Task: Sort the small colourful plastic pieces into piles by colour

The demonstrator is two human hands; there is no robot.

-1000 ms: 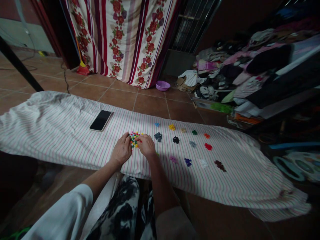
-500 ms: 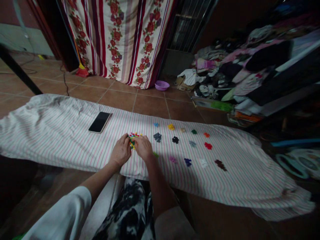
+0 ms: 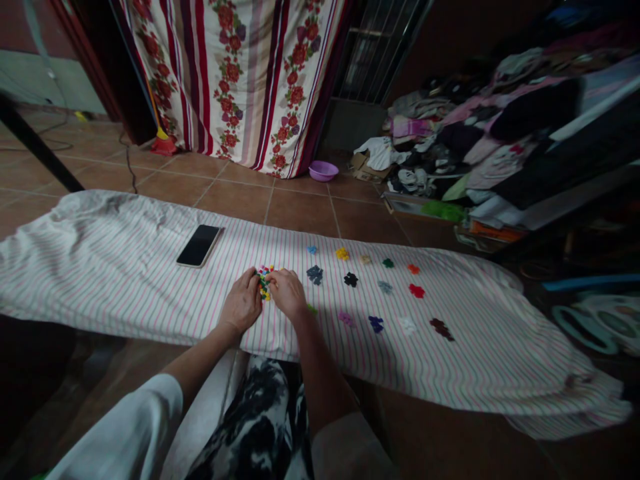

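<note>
Between my two hands lies a pile of small mixed-colour pieces (image 3: 265, 280), red, yellow, green and white among them. My left hand (image 3: 243, 301) rests at the pile's left edge, fingers curled together with their tips at the pieces. From the right, my right hand (image 3: 288, 293) reaches over the pile, thumb and forefinger pinched at green pieces. What either hand holds is too small to make out. Sorted heaps lie to the right, including a dark grey heap (image 3: 315, 275), a black heap (image 3: 351, 279) and a pink heap (image 3: 346, 319). A light green heap (image 3: 312, 309) is partly hidden by my right wrist.
Everything lies on a striped cloth (image 3: 150, 293). A phone (image 3: 199, 245) is left of my hands. Further right are a red heap (image 3: 416, 291) and a brown heap (image 3: 441, 329). Beyond the cloth, a purple basin (image 3: 324, 171) stands on the tiled floor near piled clothes (image 3: 450, 133).
My right fingertips have shifted slightly at the mixed pile, and a few of its pieces sit differently. My left hand and the sorted heaps look unmoved.
</note>
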